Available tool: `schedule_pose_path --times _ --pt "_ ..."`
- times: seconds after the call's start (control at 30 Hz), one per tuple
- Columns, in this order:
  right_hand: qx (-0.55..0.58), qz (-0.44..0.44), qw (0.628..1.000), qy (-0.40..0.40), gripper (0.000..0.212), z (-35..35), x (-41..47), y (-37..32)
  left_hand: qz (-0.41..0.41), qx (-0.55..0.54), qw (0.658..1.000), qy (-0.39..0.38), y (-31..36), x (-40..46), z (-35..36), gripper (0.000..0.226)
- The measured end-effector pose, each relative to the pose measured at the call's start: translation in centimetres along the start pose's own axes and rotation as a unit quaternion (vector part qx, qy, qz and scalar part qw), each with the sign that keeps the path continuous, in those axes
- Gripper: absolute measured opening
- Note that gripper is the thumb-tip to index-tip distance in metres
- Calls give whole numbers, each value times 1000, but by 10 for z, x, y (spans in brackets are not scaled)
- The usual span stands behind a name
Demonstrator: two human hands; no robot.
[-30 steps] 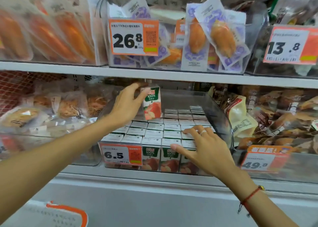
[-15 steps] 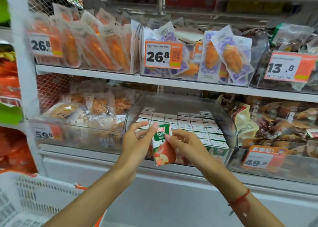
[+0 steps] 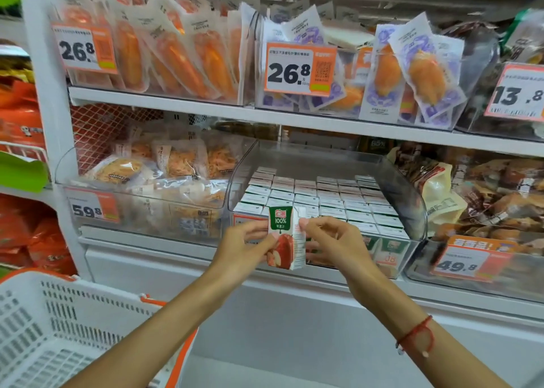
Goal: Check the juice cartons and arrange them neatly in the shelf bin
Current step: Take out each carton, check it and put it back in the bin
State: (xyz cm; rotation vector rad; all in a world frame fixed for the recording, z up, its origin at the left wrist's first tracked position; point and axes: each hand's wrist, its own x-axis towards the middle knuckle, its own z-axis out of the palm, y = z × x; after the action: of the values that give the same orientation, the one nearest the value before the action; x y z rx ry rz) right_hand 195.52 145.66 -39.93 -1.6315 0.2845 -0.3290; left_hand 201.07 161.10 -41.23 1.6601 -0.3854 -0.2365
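A small green, white and red juice carton [image 3: 285, 237] with an apple picture is held upright in front of the shelf. My left hand [image 3: 245, 248] grips its left side, thumb across the front. My right hand [image 3: 332, 240] pinches its right edge near the top. Behind it stands the clear shelf bin [image 3: 409, 193], filled with several rows of the same cartons [image 3: 323, 199], tops up. The bin's price tag is mostly hidden behind my hands.
Clear bins of bagged snacks [image 3: 153, 175] on the left and brown packs [image 3: 494, 193] on the right flank the juice bin. An upper shelf [image 3: 265, 114] carries orange sausage packs. A white and orange shopping basket [image 3: 59, 328] sits at the lower left.
I lifted one carton out of the bin's back with my left hand and brought it forward. My right hand left the carton tops and joined it. The view has pulled back.
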Motion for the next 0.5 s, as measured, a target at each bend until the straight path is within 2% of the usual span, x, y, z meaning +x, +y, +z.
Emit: schedule_pose_path --times 0.1,0.23,0.33,0.5 --pt "3 8 1000 5 25 -4 1 1 -23 -16 999 -46 -1 0 -2 9" --pt "9 4 1000 -9 26 -6 0 1 -47 7 992 -117 -2 1 -2 29" --pt "21 2 999 -28 21 -6 -2 2 -57 3 990 -130 -2 2 -5 19" --pt "-15 8 998 -61 12 -6 -1 1 -75 -101 985 -116 1 1 -9 35"
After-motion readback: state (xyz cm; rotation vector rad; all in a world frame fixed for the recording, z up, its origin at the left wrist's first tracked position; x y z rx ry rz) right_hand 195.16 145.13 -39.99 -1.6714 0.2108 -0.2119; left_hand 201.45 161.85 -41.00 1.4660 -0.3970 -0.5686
